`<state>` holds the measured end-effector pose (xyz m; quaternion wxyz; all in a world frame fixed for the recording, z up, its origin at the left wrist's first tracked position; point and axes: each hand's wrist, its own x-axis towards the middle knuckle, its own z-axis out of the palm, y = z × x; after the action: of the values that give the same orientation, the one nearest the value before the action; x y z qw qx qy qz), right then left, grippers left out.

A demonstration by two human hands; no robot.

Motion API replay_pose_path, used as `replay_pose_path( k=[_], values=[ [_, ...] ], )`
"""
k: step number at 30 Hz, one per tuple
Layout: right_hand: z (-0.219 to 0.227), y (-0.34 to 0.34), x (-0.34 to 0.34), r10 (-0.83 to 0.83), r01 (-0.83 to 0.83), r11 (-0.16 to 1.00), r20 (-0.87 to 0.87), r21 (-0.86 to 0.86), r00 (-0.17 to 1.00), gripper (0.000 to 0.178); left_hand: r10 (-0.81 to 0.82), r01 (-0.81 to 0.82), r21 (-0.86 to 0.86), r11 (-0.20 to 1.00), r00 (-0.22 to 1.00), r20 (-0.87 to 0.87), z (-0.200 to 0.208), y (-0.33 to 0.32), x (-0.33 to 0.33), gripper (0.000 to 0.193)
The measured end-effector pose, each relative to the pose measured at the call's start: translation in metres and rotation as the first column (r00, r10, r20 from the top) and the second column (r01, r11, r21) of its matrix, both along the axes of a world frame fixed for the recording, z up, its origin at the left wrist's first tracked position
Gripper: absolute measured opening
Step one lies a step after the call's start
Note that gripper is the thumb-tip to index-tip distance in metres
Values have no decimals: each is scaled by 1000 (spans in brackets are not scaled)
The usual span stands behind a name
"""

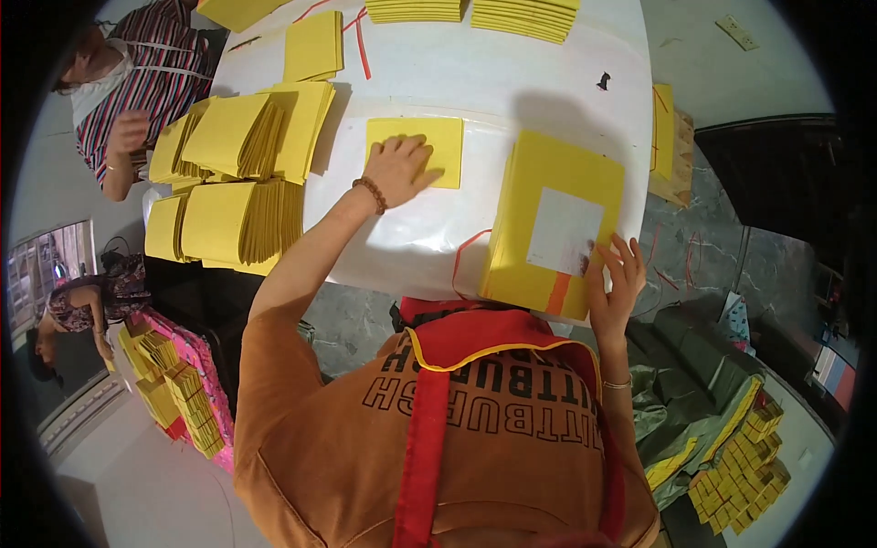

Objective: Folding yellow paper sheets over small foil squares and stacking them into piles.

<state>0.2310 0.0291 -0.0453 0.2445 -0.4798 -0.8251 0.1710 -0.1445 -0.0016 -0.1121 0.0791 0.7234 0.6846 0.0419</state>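
My left hand [399, 171] rests palm down with its fingers spread on a small yellow folded-paper piece [449, 164] in the middle of the white table. My right hand [618, 279] is at the right side of a tall stack of yellow paper [571, 164], its fingers apart and the tips near the stack's edge. On top of that stack lies a white sheet [565, 228], with an orange-red strip [559, 294] below it. Whether the right fingertips press on the stack I cannot tell.
Thick bundles of folded yellow paper [224, 137] stand at the table's left. More yellow stacks [525, 18] line the far edge. A red ribbon [363, 50] and a small black object [604, 81] lie on the white table [512, 82]. A person in a striped top [164, 64] is at the far left.
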Motion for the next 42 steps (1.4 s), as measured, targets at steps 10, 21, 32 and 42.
replay_pose_path(
  k=[10, 21, 32, 42],
  values=[
    [1, 3, 0, -16, 5, 993, -94, -118, 995, 31, 61, -75, 297, 952, 996, 58, -30, 11, -2, 38],
    [2, 2, 4, -8, -1, 996, -100, -89, 995, 32, 61, -44, 223, 974, 996, -71, -45, 14, 8, 71],
    [41, 61, 56, -292, 340, 888, -193, 309, 937, 48, 51, -87, 385, 919, 994, 101, 12, 28, 35, 41],
    [29, 37, 15, 124, -125, 986, 16, 112, 992, 39, -203, 2, 472, 881, 905, 374, 61, -1, 115, 28]
  ],
)
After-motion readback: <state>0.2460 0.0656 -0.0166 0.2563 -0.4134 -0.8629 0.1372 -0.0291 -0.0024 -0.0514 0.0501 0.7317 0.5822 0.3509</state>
